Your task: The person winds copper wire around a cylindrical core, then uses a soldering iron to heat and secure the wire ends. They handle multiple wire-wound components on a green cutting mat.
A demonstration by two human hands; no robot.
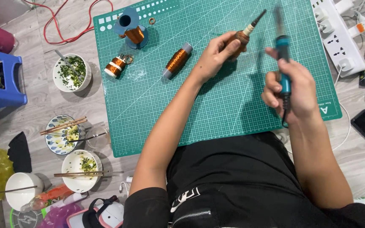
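Black clothing (233, 181) of the person fills the bottom of the view, and both forearms reach out from it over a green cutting mat (148, 105) that lies on the grey floor.

Right hand (290, 90) is closed in a full fist around the teal handle of a soldering iron (282, 46). It holds the iron almost upright, the dark tip pointing away from the body, and the black cord hangs down under the fist. Tip is a little blurred, so I cannot tell whether it touches anything.

Left hand (216, 57) is closed too, but more loosely: thumb and fingers wrap around a small coil (242, 38) of copper wire with a thin dark stem that points up and to the right. The coil is lifted above the mat, just beside the tip of the iron; the two look near but apart.

My judgement is that the step in hand is bringing the iron and the coil together for soldering. A next move would call for a steady left hand and for a fine approach of the tip to the end of the coil, away from the fingers.

Farther on the mat lie a spool (178, 60), a shorter spool (115, 66) and a blue bobbin (132, 30). Bowls with chopsticks (70, 74) stand on the floor at left, and a white power strip (339, 38) at far right.
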